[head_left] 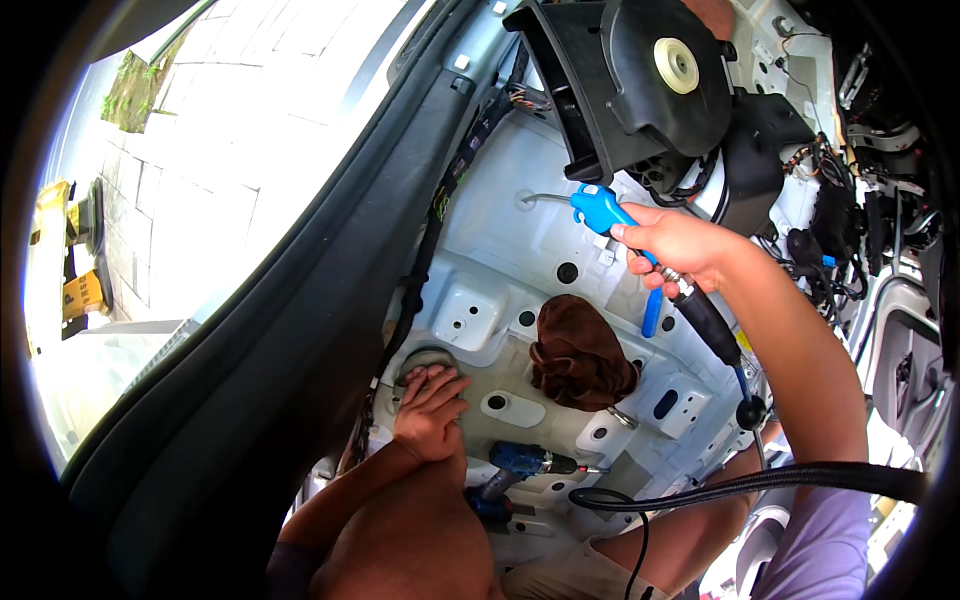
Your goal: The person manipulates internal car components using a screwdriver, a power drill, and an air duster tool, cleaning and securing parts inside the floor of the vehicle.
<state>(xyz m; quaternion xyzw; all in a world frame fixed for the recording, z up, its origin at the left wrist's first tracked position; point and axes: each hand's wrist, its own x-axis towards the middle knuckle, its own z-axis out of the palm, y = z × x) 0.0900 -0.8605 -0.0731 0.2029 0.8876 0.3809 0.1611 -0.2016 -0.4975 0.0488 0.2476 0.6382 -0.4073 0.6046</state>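
Note:
My right hand (675,245) is closed around a blue air blow gun (600,210). Its thin bent metal nozzle (545,198) points left, over the bare white car floor (495,225). A black hose fitting (708,325) runs from the gun's lower end, and a flat blue piece (652,313) shows beneath the hand. At lower left, my left hand (430,410) rests by my bent knee, fingers stretched out, beside a round grey rim (428,358). Between the hands lies a crumpled brown cloth (580,355). Nearer me is a blue and black cordless drill (515,462) with a bit fitted.
A large black housing with a cream round hub (677,66) stands at the far side. Wiring harnesses (835,200) hang on the right. A thick black hose (800,478) crosses the lower right. The dark door sill (330,240) runs along the left, with pale paving (225,160) outside.

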